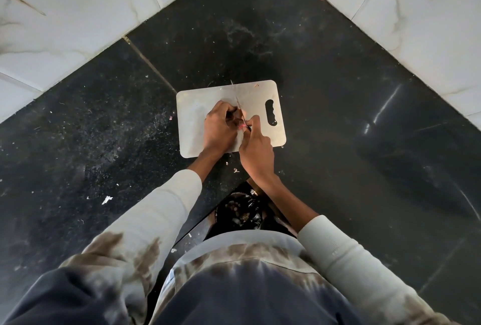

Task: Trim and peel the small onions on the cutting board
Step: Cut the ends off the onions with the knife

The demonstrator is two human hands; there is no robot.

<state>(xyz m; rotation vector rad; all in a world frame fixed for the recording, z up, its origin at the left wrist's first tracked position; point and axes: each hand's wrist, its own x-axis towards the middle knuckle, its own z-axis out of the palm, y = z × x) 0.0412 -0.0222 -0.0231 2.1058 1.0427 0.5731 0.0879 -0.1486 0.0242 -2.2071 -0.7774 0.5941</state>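
Hands: both mine, meeting over the middle of the cutting board (197, 106), knuckles toward me.
Left hand (220, 127): fingers curled around a small onion (238, 123), mostly hidden; only a reddish patch shows between my two hands.
Right hand (256, 151): fingers curled around a knife (240, 108); the thin blade runs away from me past the left fingers, and the handle is covered by my grip.
Onion position: held just above the board's centre; whether it touches the board I cannot tell.
Cutting board: pale, rectangular, rounded corners, handle slot (270, 116) near its right edge; a few scraps near its far edge.
Counter (338, 116): black stone, board lying near its front edge; peel scraps (106, 199) scattered to the left.
Bin (240, 211): dark, below the counter's front edge, peelings inside.
Walls (65, 25): white marbled tile, meeting at the far corner.
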